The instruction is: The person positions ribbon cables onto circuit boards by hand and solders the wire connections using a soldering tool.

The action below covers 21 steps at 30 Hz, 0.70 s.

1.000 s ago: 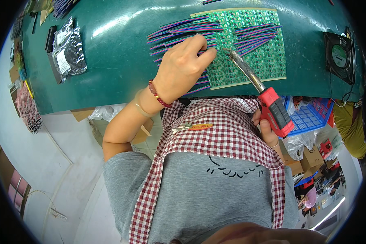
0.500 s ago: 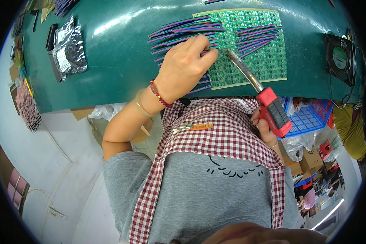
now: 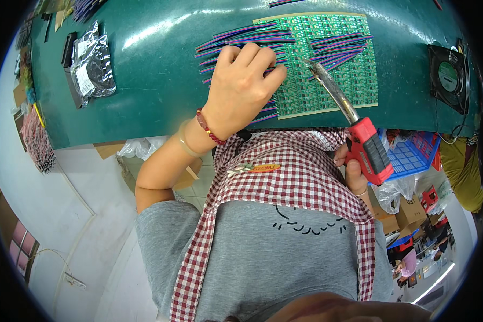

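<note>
Panel of small green circuit boards [image 3: 297, 88], rectangular with pale edge strips, lies right of the middle on a glossy dark-green table [image 3: 150, 80]. Thin striped wires in black, blue and pink [image 3: 252, 38] cross its left edge; a second bunch of similar striped wires [image 3: 335, 49] rests on its right half. The left hand [image 3: 241, 86] is over the left wires, fingers bent and drawn together; their tips are hidden, so I cannot tell whether they pinch one. Apart from it and nearer, the right hand [image 3: 354, 174] is wrapped around the handle of a red-and-black soldering iron with a metal shaft [image 3: 349, 112]. The iron's tip is over the panel between the bunches; contact is unclear. Farther right is a black square fan [image 3: 448, 75].
</note>
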Available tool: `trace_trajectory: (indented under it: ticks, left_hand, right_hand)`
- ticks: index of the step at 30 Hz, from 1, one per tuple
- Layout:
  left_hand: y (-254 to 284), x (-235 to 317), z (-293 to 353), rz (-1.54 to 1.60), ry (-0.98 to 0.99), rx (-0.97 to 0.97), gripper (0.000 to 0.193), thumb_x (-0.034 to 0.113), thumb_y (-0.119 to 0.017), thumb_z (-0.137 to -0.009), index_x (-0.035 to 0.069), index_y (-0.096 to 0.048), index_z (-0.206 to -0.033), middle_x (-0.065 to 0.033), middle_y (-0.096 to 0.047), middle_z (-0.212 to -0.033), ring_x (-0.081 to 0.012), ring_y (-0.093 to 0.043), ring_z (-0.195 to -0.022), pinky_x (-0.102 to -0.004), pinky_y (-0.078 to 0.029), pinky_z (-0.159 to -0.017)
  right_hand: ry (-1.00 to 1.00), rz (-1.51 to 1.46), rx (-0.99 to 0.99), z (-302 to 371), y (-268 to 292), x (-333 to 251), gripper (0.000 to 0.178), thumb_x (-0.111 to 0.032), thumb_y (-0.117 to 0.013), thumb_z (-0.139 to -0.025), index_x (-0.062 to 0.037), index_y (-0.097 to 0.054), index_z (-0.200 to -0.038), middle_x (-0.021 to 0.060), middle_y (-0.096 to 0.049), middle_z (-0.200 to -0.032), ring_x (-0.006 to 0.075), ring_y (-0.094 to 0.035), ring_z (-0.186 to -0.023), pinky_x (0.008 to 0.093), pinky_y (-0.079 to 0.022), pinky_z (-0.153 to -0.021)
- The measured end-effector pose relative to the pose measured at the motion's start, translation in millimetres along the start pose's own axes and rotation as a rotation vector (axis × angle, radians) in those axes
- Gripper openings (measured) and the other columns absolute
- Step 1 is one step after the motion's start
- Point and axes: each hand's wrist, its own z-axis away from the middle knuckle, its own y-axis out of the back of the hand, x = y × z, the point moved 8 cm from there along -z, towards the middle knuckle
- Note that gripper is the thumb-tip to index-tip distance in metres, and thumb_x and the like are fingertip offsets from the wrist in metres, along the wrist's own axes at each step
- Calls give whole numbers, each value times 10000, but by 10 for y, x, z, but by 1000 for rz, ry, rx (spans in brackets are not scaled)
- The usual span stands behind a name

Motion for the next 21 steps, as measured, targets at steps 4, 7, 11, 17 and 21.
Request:
trace_trajectory:
  ticks: [4, 7, 11, 17, 21]
  left_hand:
    - [120, -89, -162, -12, 78, 45, 179, 137, -724, -760, 119, -650, -922, -5, -564, -860, -195, -551, -829, -348, -407, -715]
    - [-11, -315, -333, -81, 102, 39, 160, 148, -717, -774, 112, -633, -905, -19, -565, -870, -221, -553, -850, -361, -425, -725]
    - [-123, -362, -327, -71, 110, -27, 127, 120, -701, -782, 96, -613, -872, -37, -562, -873, -246, -552, -854, -371, -442, -739]
    - [-68, -232, -274, 70, 53, -6, 132, 58, -681, -775, 65, -573, -851, -65, -552, -871, -266, -548, -852, -385, -442, -744]
    - [-134, -198, -196, 54, 51, -52, 152, 45, -683, -771, 56, -556, -854, -75, -554, -880, -275, -546, -846, -387, -442, -740]
  right_hand:
    - [-85, -73, 89, 33, 70, 57, 735, -586, -616, -870, 64, -523, -1201, 83, -568, -765, 138, -526, -604, 293, -474, -596]
    - [-12, -138, 156, 4, 137, 60, 776, -545, -641, -871, 64, -449, -1312, 80, -562, -750, 141, -521, -582, 309, -490, -596]
    - [36, -131, 174, 14, 161, 22, 733, -532, -636, -878, 56, -466, -1282, 74, -548, -736, 139, -518, -582, 313, -489, -596]
    - [9, -182, 188, -30, 169, 18, 730, -530, -643, -876, 55, -469, -1275, 70, -538, -728, 136, -511, -579, 310, -483, -592]
    - [40, -154, 146, -51, 158, 35, 737, -531, -644, -875, 57, -465, -1282, 70, -534, -718, 136, -509, -580, 310, -482, -593]
